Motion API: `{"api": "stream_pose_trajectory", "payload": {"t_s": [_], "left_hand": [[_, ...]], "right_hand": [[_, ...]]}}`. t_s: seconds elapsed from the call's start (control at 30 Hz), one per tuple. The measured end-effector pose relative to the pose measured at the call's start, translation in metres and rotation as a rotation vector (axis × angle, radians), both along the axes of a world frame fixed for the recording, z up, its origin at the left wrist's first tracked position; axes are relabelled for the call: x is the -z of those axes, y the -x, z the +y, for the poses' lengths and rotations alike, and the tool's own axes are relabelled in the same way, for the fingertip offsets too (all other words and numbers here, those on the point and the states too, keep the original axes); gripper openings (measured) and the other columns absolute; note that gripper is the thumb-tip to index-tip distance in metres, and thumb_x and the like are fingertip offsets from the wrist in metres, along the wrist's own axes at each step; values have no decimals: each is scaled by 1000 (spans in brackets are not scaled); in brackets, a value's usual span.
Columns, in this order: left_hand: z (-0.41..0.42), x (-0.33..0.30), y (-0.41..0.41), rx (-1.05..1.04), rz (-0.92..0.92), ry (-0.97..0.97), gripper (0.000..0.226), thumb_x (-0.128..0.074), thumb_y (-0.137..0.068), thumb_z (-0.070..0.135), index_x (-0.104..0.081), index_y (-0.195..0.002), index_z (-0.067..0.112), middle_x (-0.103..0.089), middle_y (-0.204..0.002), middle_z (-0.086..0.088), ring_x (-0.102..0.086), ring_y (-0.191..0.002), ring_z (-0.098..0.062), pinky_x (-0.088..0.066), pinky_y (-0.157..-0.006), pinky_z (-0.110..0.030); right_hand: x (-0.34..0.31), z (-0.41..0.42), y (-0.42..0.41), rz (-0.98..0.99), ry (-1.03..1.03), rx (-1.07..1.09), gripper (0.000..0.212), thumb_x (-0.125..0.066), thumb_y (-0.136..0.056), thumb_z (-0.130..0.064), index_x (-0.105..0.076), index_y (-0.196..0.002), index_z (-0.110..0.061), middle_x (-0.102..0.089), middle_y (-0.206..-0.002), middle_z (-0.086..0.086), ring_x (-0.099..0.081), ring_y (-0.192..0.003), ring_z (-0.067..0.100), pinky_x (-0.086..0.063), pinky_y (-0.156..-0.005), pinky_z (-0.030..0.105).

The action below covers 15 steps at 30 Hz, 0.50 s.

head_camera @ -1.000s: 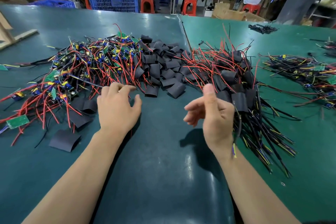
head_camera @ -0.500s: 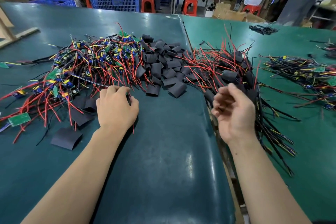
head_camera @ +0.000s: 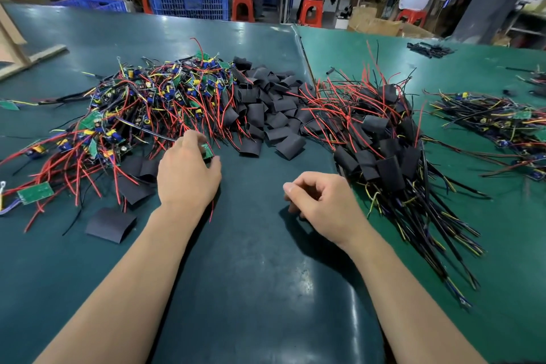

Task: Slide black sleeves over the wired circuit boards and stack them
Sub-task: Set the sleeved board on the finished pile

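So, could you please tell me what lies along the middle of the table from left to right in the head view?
Pile of bare wired circuit boards → heap of empty black sleeves → stack of sleeved boards → a further bundle of wired boards at the right edge.

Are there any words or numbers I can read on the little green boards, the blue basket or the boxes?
None can be read.
Small green circuit boards: any print is too small and blurred.
Blue plastic crate: no lettering shows.
Brown cardboard boxes: no readable marks.
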<state>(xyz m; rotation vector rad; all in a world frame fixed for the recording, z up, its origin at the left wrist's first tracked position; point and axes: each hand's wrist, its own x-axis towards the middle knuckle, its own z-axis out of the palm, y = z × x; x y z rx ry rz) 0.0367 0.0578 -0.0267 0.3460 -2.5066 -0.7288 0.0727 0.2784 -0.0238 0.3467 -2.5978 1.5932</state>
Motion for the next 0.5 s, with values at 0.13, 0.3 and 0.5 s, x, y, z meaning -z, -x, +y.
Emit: {"api": "stream_pose_trajectory", "payload": {"t_s": [0.13, 0.3, 0.5], "left_hand": [[-1, 3, 2, 6, -63, 37, 37, -67, -88, 26, -63, -118, 5, -61, -117, -20, -51, -110, -41, -40, -94, -44], [2, -3, -3, 12, 64, -130, 36, -69, -83, 22, -61, -117, 16, -67, -112, -4, -61, -102, -26, -48, -90, -38], [25, -21, -18, 386, 505, -663, 23, -66, -87, 8, -63, -101, 25, -66, -96, 14, -57, -73, -2, -46, -74, -17]], "right_hand": [[-2, 3, 4, -45, 112, 10, 19, -64, -87, -30, -69, -70, -23, -67, -58, -1, -54, -48, 7, -41, -47, 18], [-1, 4, 4, -46, 102, 19, 19, -65, -90, -28, -69, -72, -22, -68, -61, 2, -54, -50, 9, -41, -47, 18], [-5, 2, 5, -74, 202, 33, 17, -64, -95, -25, -71, -81, -17, -68, -65, 0, -55, -47, 11, -40, -41, 21]]}}
